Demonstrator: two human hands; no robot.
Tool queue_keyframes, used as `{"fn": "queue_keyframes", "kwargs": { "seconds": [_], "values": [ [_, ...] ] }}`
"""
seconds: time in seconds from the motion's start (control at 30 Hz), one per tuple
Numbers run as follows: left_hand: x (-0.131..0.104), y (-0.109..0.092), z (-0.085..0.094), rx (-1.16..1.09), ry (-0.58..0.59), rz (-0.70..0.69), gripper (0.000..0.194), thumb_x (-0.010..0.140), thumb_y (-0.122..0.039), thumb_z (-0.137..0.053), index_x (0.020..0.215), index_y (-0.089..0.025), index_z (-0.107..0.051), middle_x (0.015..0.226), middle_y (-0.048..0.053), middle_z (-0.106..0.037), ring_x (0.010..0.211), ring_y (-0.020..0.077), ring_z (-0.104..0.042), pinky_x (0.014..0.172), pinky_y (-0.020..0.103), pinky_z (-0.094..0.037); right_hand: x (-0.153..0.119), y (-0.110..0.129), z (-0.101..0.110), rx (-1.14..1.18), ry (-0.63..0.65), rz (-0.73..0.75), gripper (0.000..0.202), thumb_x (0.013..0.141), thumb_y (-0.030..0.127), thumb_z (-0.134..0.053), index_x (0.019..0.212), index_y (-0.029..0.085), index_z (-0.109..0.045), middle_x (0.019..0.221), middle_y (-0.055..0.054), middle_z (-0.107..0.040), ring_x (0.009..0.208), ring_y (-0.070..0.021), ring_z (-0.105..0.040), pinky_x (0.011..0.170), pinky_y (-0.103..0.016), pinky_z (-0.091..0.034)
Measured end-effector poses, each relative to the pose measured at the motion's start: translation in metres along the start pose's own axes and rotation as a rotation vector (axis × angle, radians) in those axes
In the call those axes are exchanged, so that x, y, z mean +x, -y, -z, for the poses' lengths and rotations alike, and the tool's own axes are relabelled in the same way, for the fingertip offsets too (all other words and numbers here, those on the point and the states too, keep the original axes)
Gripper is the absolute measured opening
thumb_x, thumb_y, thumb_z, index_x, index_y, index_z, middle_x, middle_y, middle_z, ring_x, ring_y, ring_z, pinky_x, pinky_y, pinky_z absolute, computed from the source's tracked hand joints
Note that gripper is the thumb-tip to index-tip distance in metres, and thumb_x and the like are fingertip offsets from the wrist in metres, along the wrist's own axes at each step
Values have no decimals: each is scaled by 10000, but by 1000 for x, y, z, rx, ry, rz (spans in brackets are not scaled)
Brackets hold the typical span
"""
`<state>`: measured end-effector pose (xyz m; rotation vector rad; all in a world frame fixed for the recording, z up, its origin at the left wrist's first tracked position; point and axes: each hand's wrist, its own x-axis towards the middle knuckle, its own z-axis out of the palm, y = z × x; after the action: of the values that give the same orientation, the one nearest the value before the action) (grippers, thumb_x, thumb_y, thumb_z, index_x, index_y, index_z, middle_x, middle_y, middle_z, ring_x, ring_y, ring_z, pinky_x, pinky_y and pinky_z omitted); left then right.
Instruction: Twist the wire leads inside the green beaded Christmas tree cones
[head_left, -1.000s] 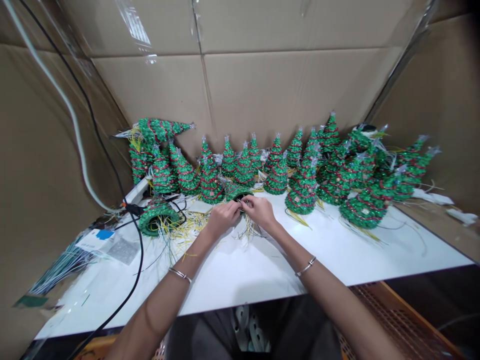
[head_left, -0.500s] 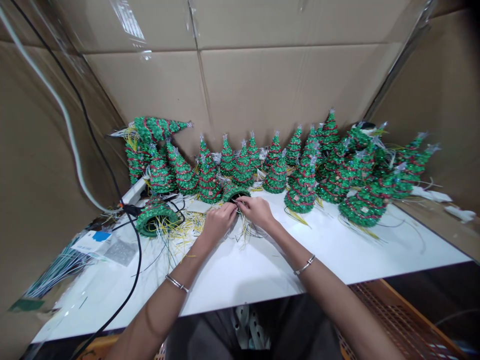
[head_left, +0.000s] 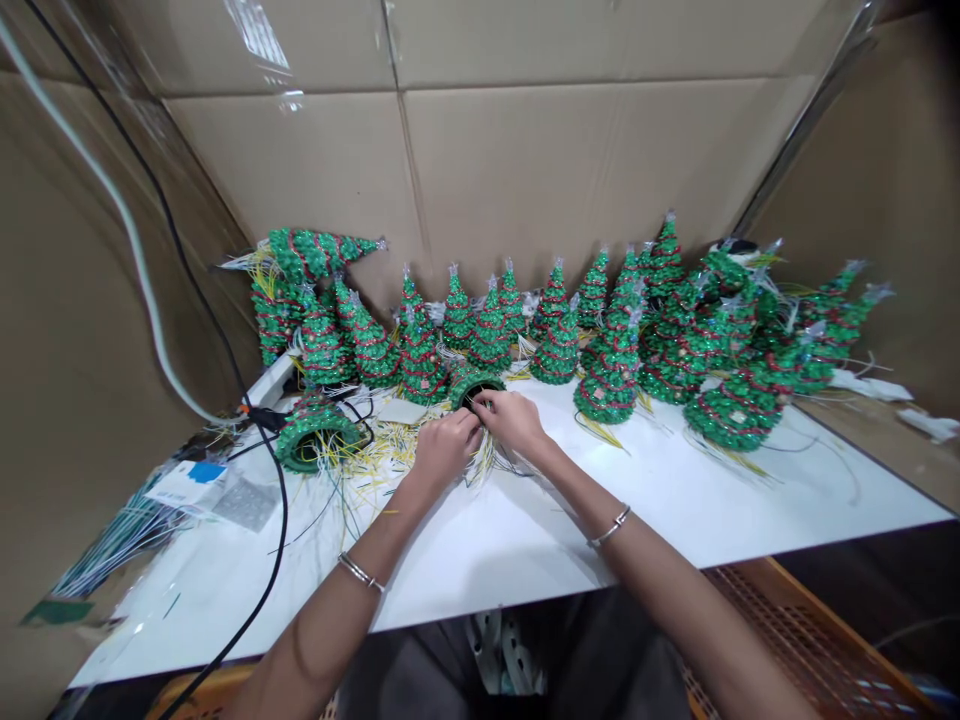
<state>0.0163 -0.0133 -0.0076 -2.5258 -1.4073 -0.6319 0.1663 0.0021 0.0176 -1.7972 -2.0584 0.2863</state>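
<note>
A small green tinsel Christmas tree point(head_left: 466, 378) lies on its side on the white table, its hollow base facing me. Thin white and yellow wires point(head_left: 484, 462) spill out of that base. At the opening my left hand point(head_left: 448, 442) is closed, fingertips pinched on the wires. My right hand point(head_left: 510, 418) pinches wires just inside the rim, thumb and forefinger together. The two hands nearly touch, and the fingers cover part of the opening. To the left a second tree point(head_left: 319, 438) lies with its open base toward me, wires hanging from it.
Several finished-looking trees point(head_left: 555, 350) stand along the cardboard wall point(head_left: 562, 170). Cut wire scraps point(head_left: 390, 450) litter the table point(head_left: 637, 510) left of my hands. A black cable point(head_left: 283, 520) hangs across the left side. An orange crate point(head_left: 795, 640) sits below the table edge.
My left hand has shifted slightly down from the tree's opening. My right hand stays at the rim. The whole view has moved a little.
</note>
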Motion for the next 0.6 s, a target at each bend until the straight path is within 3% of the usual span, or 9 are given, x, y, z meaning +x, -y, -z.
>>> {"fn": "queue_keyframes", "kwargs": {
  "seconds": [0.13,0.27,0.37,0.47,0.6],
  "values": [
    [-2,-1,1,-35,-61,-3,82,884,-248,-590,869,-201,-655,888,41,-712,881,212,-641,681,302,-398,1,7,1,-72,2,-50,272,908,411,-519,1068,314,-717,953,-51,-752,888,-231,-675,673,-277,-385],
    [-2,-2,1,-99,-113,97,55,881,-233,-582,902,-207,-626,847,29,-702,829,199,-649,678,290,-412,3,2,-1,10,-33,-55,241,873,371,-542,1013,316,-730,892,-23,-747,843,-202,-657,647,-257,-359],
    [0,-1,-1,-158,-143,163,193,900,-241,-570,1089,-206,-591,887,17,-721,793,182,-666,658,279,-419,2,-4,-2,121,-37,-19,229,836,387,-561,961,306,-736,804,1,-725,761,-177,-624,592,-241,-314],
    [2,2,-4,-146,-143,130,324,908,-249,-579,1229,-216,-551,972,26,-735,840,190,-674,670,280,-428,-1,-9,1,203,-7,39,217,796,364,-584,930,276,-729,686,23,-675,652,-149,-562,559,-232,-275],
    [4,6,-5,-48,-119,27,150,932,-231,-543,1036,-198,-646,926,53,-722,851,205,-648,677,290,-426,-5,-13,8,261,38,74,217,801,372,-576,909,253,-722,591,44,-609,588,-128,-506,553,-227,-263]
  ]
}}
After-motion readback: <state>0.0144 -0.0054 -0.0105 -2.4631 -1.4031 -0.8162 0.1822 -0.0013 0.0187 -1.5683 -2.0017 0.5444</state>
